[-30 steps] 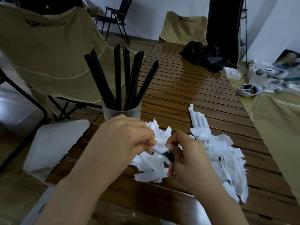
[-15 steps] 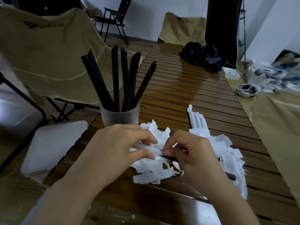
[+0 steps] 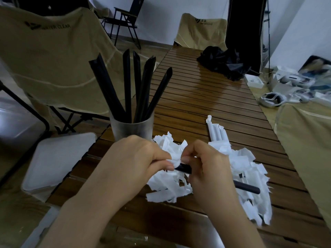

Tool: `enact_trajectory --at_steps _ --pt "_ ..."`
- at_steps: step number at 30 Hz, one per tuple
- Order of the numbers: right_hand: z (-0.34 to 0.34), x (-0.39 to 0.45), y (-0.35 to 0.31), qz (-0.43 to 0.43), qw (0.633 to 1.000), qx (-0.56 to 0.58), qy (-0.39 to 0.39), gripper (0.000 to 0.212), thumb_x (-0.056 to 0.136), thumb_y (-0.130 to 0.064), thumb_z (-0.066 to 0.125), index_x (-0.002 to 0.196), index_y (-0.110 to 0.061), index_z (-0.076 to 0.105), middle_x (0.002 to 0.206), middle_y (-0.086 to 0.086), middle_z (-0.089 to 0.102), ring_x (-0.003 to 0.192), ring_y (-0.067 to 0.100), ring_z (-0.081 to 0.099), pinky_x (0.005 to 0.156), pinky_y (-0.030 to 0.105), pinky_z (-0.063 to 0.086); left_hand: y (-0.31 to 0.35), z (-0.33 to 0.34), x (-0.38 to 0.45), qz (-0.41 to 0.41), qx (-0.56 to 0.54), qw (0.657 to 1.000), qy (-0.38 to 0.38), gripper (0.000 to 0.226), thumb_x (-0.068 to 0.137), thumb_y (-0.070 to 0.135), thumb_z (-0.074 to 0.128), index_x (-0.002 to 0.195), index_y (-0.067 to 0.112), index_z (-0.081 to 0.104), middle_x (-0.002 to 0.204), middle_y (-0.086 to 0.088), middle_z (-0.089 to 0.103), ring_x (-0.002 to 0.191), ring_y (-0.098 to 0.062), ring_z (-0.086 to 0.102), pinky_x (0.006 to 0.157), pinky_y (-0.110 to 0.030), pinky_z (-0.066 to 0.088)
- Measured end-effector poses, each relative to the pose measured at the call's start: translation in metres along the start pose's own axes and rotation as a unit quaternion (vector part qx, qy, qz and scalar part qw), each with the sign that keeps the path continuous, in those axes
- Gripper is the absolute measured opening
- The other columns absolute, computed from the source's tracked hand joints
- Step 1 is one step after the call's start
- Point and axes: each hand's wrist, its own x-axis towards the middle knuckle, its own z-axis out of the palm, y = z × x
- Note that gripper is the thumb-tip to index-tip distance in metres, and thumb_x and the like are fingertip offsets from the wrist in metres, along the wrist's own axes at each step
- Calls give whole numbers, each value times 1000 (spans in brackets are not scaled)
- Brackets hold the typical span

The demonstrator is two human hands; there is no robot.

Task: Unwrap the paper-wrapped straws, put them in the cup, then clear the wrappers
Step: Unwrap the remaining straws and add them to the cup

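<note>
A frosted cup [image 3: 132, 130] stands on the slatted wooden table [image 3: 206, 104] with several black straws [image 3: 127, 86] upright in it. In front of it my left hand [image 3: 136, 161] pinches a crumpled bit of white wrapper [image 3: 176, 160] at the tip of a black straw [image 3: 184, 169]. My right hand [image 3: 211, 174] grips that straw, whose bare far end [image 3: 248, 188] sticks out to the right. Torn white wrappers [image 3: 250, 176] lie heaped under and around both hands. Behind the heap lies a bundle of straws still wrapped in paper [image 3: 215, 131].
A white lidded bin [image 3: 59, 161] sits low at the table's left edge. Tan folding chairs [image 3: 53, 56] stand to the left and at the far end. A black cloth bundle [image 3: 222, 63] lies on the far tabletop. White headsets and boxes [image 3: 279, 90] clutter the right.
My hands have drawn apart a little. The wrapper has come off most of the straw, whose black far end now shows beyond my right hand. The view has tilted down slightly.
</note>
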Motion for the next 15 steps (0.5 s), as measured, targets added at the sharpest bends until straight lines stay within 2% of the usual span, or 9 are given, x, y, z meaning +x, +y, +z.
enact_trajectory --at_steps 3,5,8,9,12,15 --pt "2 0 -2 54 998 14 -13 46 82 9 52 68 -34 46 74 -13 58 69 5 57 57 24 47 5 -2 1 21 -18 1000 -9 38 86 52 47 74 29 76 64 12 66 60 -4 60 51 -24 50" --pt "0 1 2 93 995 36 -4 42 83 9 50 69 -31 47 73 -8 58 62 13 57 53 30 48 9 0 2 36 -29 999 -22 31 88 43 56 73 24 74 64 9 64 61 -8 59 53 -27 49" --pt "-4 3 8 116 992 50 -7 36 88 4 52 71 -28 50 71 -7 57 55 17 57 48 27 42 15 5 6 52 -17 998 -14 26 86 40 60 68 24 68 60 10 58 57 -7 53 50 -25 40" --pt "-6 3 9 116 992 49 -11 35 89 2 53 72 -28 50 71 -7 57 55 17 58 49 25 41 15 5 6 33 -29 999 -24 26 87 45 58 72 27 69 64 11 60 61 -5 55 53 -24 41" --pt "-11 3 10 95 995 25 -23 32 91 -4 54 74 -30 49 68 -10 55 56 14 58 50 21 38 13 -1 -1 -72 -87 992 -59 33 90 57 45 104 40 69 93 17 70 84 2 61 76 -20 50" --pt "-14 4 8 77 996 -2 -43 31 93 -8 53 75 -32 47 67 -13 53 60 8 56 51 17 35 10 -5 -7 -115 -91 983 -108 34 89 56 44 96 36 70 85 15 68 78 1 61 74 -17 49"
